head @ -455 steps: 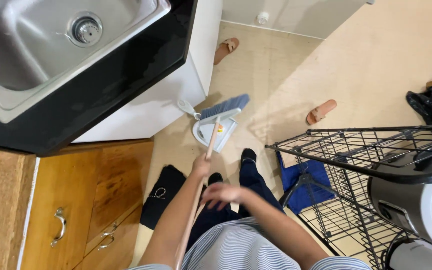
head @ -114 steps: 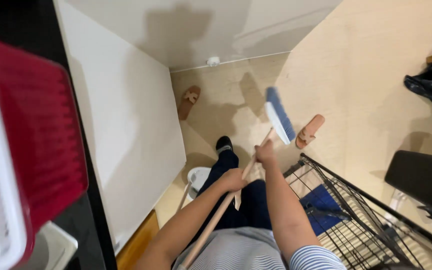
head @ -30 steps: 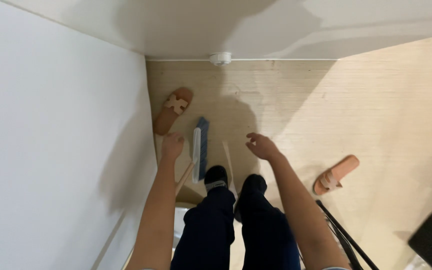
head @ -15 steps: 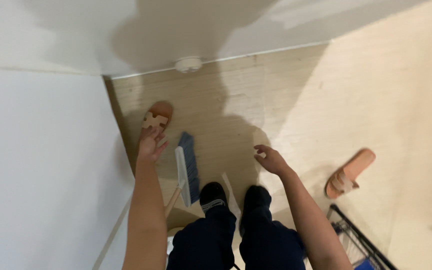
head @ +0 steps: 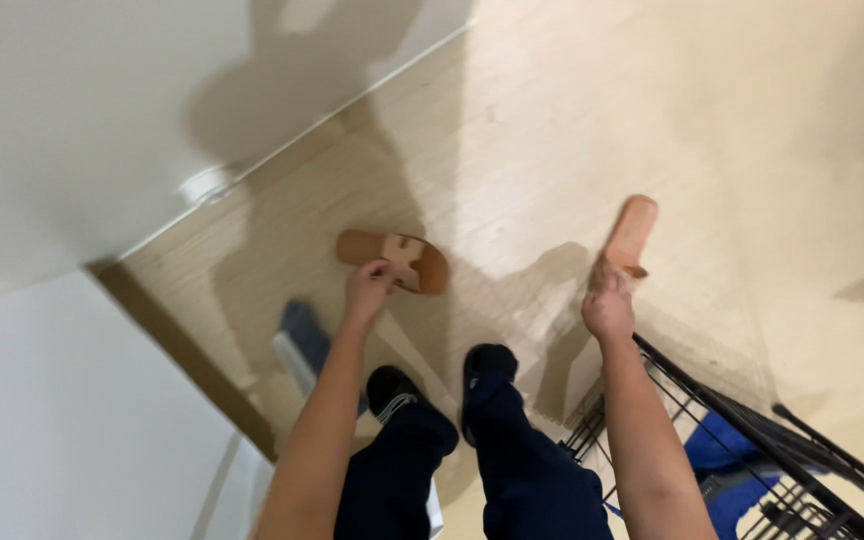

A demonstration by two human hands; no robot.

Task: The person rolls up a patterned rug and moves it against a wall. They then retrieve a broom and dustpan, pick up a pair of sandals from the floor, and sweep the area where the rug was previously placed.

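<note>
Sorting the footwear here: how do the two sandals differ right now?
The left sandal shows its strapped top, at the left hand; the right sandal shows a plain, smooth face, no strap visible, at the right hand. The left one lies crosswise in the view, the right one points away. Both are tan-orange.

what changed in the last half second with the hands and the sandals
The left hand now grips the brown sandal it was only reaching for. The right hand, empty before, has moved across to the pink sandal and is touching or holding its near end. The broom still lies on the floor beside the feet, and the black wire rack remains at the right.
</note>
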